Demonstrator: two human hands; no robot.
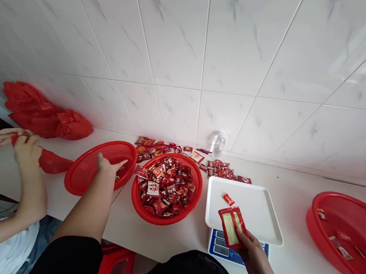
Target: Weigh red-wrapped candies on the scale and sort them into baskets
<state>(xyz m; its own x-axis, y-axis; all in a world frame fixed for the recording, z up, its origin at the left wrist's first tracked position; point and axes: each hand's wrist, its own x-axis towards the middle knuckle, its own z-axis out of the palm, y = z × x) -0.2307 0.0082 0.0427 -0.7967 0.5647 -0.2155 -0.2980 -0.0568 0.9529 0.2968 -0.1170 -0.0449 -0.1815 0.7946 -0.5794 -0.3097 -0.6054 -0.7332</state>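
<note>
My left hand (108,167) reaches into the tilted red plastic basket (80,171), with thumb and a finger spread apart. The other fingers are hidden, and only a few small wrapped pieces (118,174) show beside them. My right hand (252,252) grips a red packet (233,227) with pale yellowish windows, holding it above the front edge of a white scale pan (261,209). On that pan lies a small red-wrapped candy (228,199). Between my hands stands a round red basket (163,221) full of red-wrapped sweets (168,184).
Loose red packets (222,169) lie along the wall near a clear plastic bottle (218,145). Another red basket (339,249) stands far right. At left, a co-worker's hands (26,146) handle a red bag (53,162); more red bags (44,113) sit behind. A red stool (117,262) is below.
</note>
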